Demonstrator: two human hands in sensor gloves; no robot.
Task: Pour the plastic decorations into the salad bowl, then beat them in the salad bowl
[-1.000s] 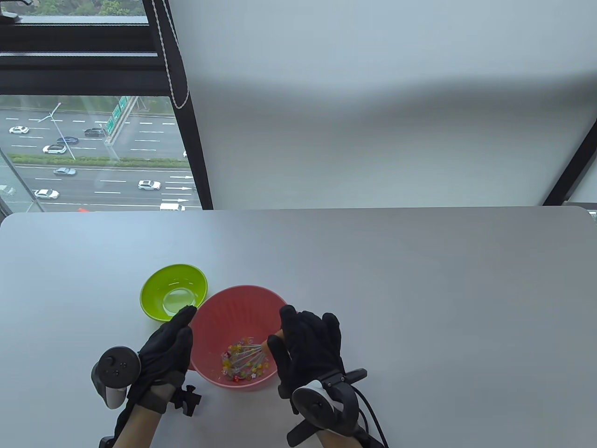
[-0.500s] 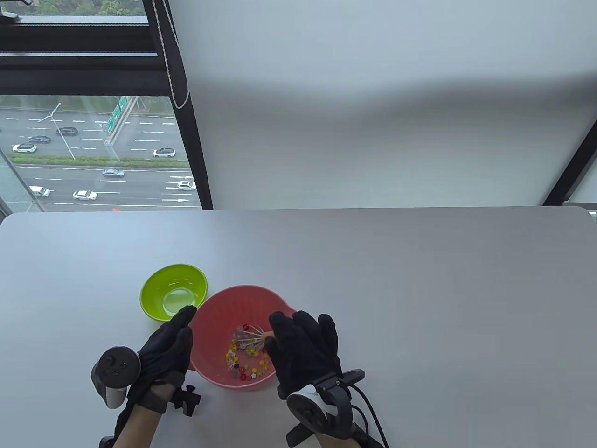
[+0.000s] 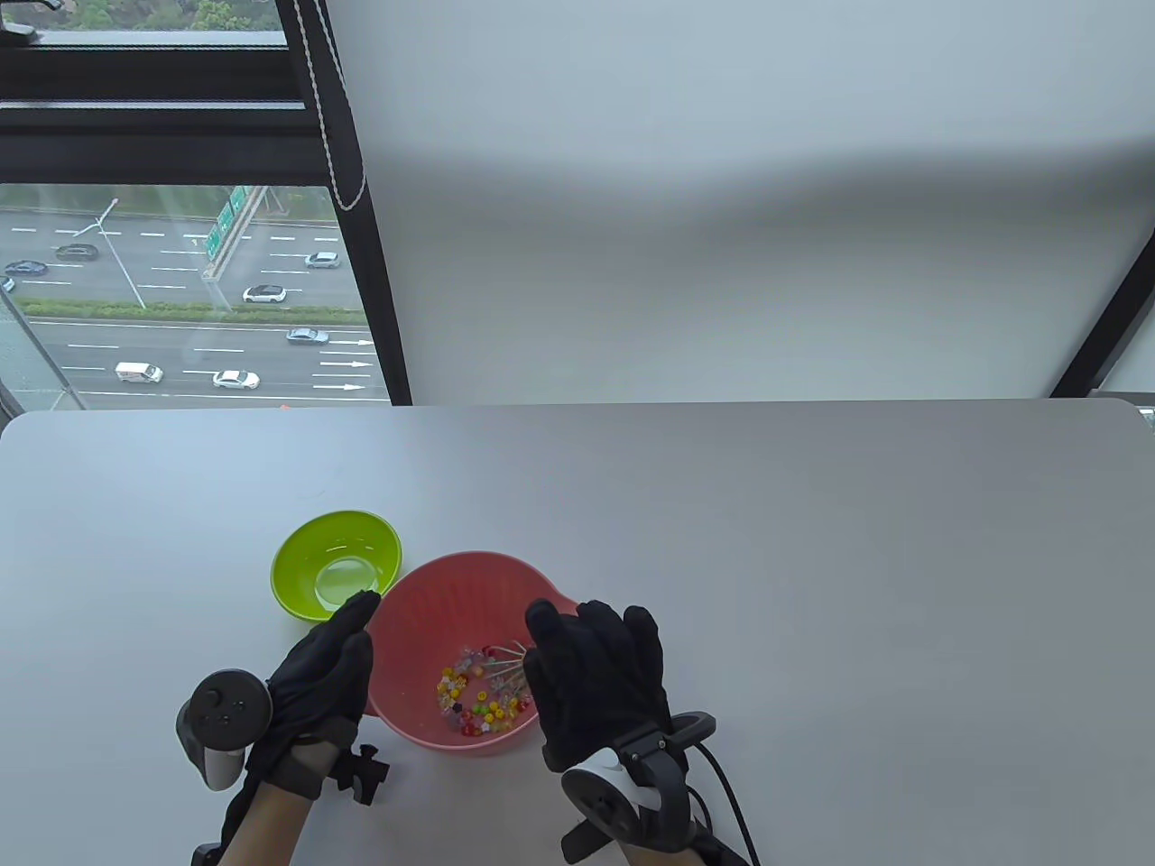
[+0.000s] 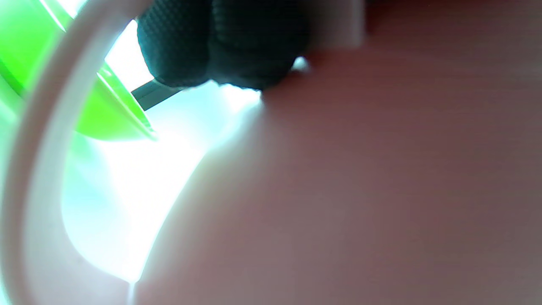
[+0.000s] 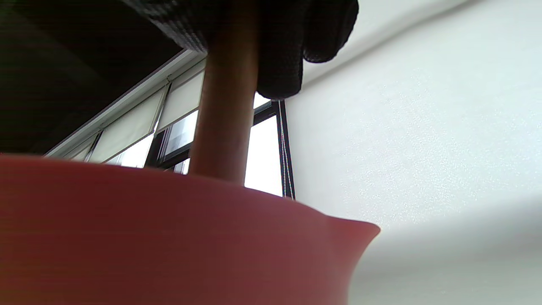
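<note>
Left of the pink salad bowl (image 3: 424,595), and just behind its rim, sits a small green bowl (image 3: 336,565) with nothing visible inside it. The left hand (image 3: 316,672) lies flat against the pink bowl's left outer wall, fingers straight and together, steadying it rather than gripping; in the left wrist view those fingertips (image 4: 220,46) press on the pink wall (image 4: 360,190), with the green bowl (image 4: 110,114) just beyond them. On the bottom of the pink bowl lie the plastic decorations (image 3: 474,699), a loose scatter of small yellow, red and clear beads. Among them, toward the bowl's right side, stand the thin wires of a whisk (image 3: 503,666), dipping in from the right. Over the bowl's right rim is the right hand (image 3: 595,686), its fingers curled around the whisk's handle, which it hides from above. The right wrist view shows that brown wooden handle (image 5: 224,106) running down from the closed fingers (image 5: 292,46) and passing behind the pink rim (image 5: 254,212).
</note>
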